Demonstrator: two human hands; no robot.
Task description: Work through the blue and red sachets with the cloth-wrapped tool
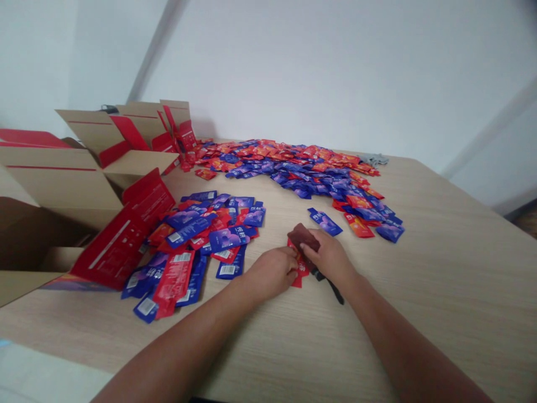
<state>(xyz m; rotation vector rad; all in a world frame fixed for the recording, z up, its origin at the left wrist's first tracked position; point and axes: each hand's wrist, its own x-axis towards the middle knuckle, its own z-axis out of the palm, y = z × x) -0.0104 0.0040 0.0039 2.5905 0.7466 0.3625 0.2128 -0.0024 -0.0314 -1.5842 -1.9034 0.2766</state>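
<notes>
A red sachet (301, 275) lies on the table between my hands. My left hand (272, 273) has its fingers curled in on the left edge of that sachet, holding it against the tabletop. In my right hand (331, 254) is a folded brown cloth (302, 237), pinched between thumb and fingers over the sachet's upper part. A thin black pen-like object (333, 286) sticks out below the right hand toward the lower right; whether the hand grips it, I cannot tell. Just beyond the right hand rests a single blue-purple sachet (325, 221).
To the left, a loose heap of blue and red sachets (229, 239) spreads beside open cardboard boxes (62, 184) with red flaps. A long pile of sachets (289, 162) curves across the back of the table (440, 252). Grey gloves or cloth (374, 160) lie at its far right end.
</notes>
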